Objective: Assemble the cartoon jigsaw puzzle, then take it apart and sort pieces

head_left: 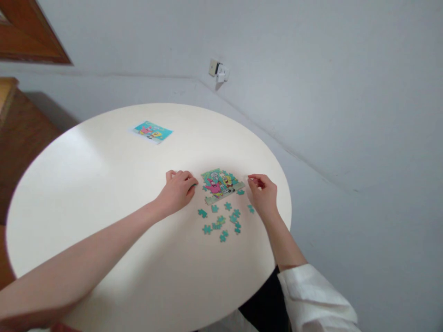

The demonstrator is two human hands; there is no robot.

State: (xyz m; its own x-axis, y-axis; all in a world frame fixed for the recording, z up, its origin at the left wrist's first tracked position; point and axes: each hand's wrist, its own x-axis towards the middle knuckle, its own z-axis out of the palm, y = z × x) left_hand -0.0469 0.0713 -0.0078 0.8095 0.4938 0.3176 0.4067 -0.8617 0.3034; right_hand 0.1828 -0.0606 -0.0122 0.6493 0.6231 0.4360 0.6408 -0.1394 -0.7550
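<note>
A partly assembled jigsaw puzzle [221,185] with cartoon characters lies on the white round table [138,258]. At its left edge, my left hand [177,191] is closed in a pinch on a puzzle piece [194,185], of which only a small greenish edge shows. My right hand [265,193] is on the other side of the puzzle, thumb and fingertips pinched together just off its right edge. What those fingertips hold, if anything, is too small to make out. Several loose teal puzzle pieces [207,229] are scattered on the near side of the puzzle.
A picture card [152,132] with a similar cartoon scene lies toward the table's far side. Beyond the table, a wall socket with a white plug [221,74] is set in the pale wall. Brown wooden furniture [27,133] stands at the left.
</note>
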